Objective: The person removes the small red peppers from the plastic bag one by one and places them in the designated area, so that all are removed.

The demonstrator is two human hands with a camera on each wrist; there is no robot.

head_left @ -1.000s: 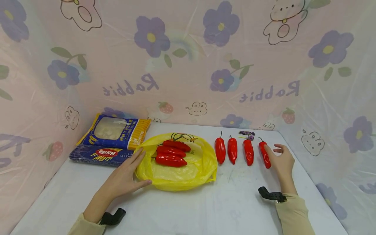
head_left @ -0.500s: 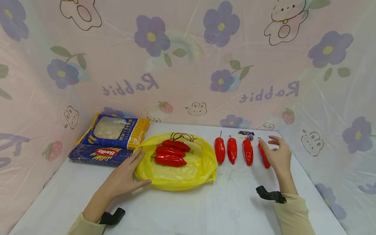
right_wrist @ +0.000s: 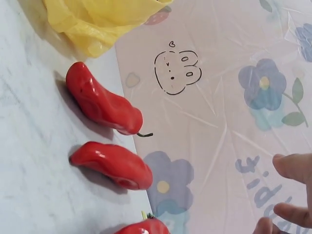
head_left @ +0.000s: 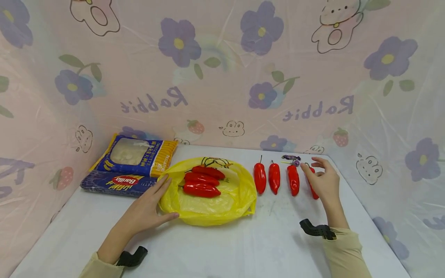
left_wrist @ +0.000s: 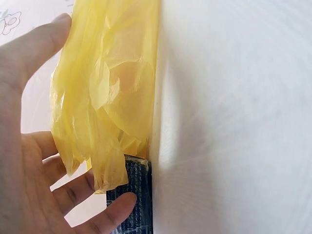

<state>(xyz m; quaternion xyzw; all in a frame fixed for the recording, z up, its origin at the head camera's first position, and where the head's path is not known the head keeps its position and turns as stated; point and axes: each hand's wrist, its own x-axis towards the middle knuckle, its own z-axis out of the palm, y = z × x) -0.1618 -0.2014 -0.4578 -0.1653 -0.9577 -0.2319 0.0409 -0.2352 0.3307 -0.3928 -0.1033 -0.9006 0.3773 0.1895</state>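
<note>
A yellow plastic bag [head_left: 238, 197] lies spread on the table with several red peppers [head_left: 201, 190] on it. The left hand [head_left: 144, 212] rests at its left edge, fingers spread and thumb along the near rim; in the left wrist view, the fingers [left_wrist: 63, 185] touch the bag [left_wrist: 117, 97]. Four more red peppers stand in a row to the right, the rightmost [head_left: 314, 189] partly hidden by the right hand [head_left: 326, 181]. That hand hovers over it with parted fingers, holding nothing. The right wrist view shows three peppers [right_wrist: 105, 105] and the hand's fingertips [right_wrist: 292, 168] apart from them.
At the left, a blue-and-yellow pasta packet [head_left: 130, 152] lies behind a dark blue Barilla packet [head_left: 114, 183]. Small purple-wrapped candies [head_left: 291, 157] lie behind the row of peppers. A patterned curtain [head_left: 222, 85] encloses the white table [head_left: 222, 251] at the back and sides.
My right hand has moved left and slightly farther back, from beside the rightmost pepper to above its stem end. The left hand, the bag and the peppers have stayed in place.
</note>
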